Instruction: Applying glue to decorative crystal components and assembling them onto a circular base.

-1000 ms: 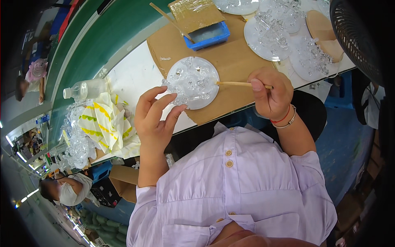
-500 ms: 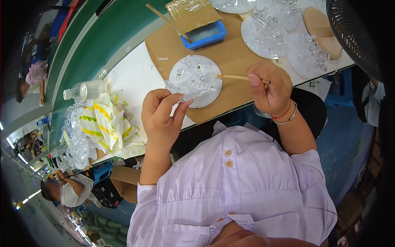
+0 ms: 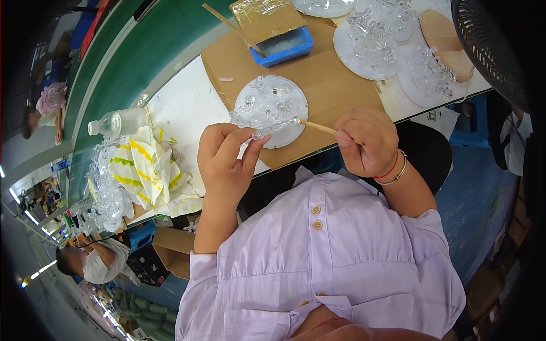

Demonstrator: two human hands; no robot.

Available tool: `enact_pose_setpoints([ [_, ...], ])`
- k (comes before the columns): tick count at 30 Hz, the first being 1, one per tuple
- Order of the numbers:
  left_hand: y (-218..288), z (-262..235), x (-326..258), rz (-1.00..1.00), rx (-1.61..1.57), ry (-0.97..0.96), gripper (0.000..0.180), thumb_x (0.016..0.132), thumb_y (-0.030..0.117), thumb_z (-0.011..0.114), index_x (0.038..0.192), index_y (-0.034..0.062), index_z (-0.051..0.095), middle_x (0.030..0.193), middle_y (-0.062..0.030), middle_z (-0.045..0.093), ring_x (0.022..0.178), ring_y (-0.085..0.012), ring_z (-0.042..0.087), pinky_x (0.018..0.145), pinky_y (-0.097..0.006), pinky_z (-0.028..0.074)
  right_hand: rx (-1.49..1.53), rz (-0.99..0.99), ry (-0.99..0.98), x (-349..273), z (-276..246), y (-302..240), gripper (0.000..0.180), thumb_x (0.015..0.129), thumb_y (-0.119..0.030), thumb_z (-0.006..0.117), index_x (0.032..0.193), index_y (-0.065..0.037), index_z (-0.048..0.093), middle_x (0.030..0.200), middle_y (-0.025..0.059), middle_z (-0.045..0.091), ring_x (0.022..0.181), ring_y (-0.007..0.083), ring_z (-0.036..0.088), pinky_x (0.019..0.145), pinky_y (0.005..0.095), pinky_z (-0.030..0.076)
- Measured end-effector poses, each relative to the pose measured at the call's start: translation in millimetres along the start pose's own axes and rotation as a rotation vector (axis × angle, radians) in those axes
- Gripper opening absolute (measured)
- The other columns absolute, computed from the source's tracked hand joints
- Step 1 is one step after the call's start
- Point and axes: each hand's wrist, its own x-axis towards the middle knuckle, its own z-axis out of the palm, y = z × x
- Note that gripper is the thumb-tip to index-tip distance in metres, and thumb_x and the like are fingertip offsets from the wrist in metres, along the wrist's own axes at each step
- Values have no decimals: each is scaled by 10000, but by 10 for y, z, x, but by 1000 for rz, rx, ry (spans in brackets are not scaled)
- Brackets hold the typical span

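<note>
My left hand pinches one end of a clear, beaded-looking plastic piece between thumb and fingers. My right hand is closed round a thin wooden stick, whose tip meets or nearly meets the far end of the clear piece. Below and behind the held piece lies a round white plate bearing several more clear plastic pieces. The plate rests on a brown cardboard sheet. Past it stands a blue tray, partly covered by a taped cardboard flap, with a second wooden stick leaning on it.
More round plates with clear pieces sit at the far right, near a dark fan-like grille. On the left are a clear bottle, a crumpled yellow-and-white cloth and a heap of clear plastic. Other people sit farther left.
My right hand has moved down and slightly left. The stick's tip has shifted from over the plate to the end of the clear piece. My left hand has barely moved.
</note>
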Motion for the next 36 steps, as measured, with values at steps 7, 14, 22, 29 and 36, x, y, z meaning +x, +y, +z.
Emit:
enact_pose_setpoints([
  [7, 112, 63, -36, 37, 33, 5, 241, 647, 52, 836, 787, 29, 641, 730, -71, 568, 632, -181, 546, 546, -275, 426, 28, 26, 9, -5, 6, -15, 58, 872, -11, 571, 871, -20, 514, 701, 92, 590, 542, 237, 562, 484, 311, 428],
  [14, 133, 113, -51, 36, 11, 22, 251, 633, 52, 834, 792, 51, 639, 718, -62, 556, 637, -218, 535, 522, -313, 411, -119, 102, 33, -21, -115, 38, 58, 876, 8, 579, 871, 0, 523, 703, 124, 603, 556, 245, 570, 516, 295, 448],
  [22, 144, 153, -51, 32, -7, 37, 258, 618, 41, 839, 765, 53, 627, 688, -65, 546, 620, -220, 531, 515, -311, 409, -120, 18, 49, 12, -84, 26, 67, 866, 12, 585, 871, -5, 520, 699, 115, 599, 543, 247, 564, 498, 302, 444],
  [29, 171, 198, -40, 25, -19, 59, 250, 614, 39, 838, 745, 57, 625, 681, -64, 535, 609, -221, 516, 513, -313, 395, 45, 27, 3, -26, -118, -60, 66, 860, 9, 580, 862, -8, 516, 688, 102, 590, 501, 236, 538, 469, 303, 422],
  [36, 190, 263, -13, 50, -24, 86, 248, 615, 44, 834, 726, 67, 613, 679, -60, 524, 607, -221, 508, 515, -316, 381, -97, -7, 44, -26, -69, -41, 61, 865, -10, 579, 858, -16, 519, 690, 95, 589, 506, 235, 538, 471, 299, 421],
])
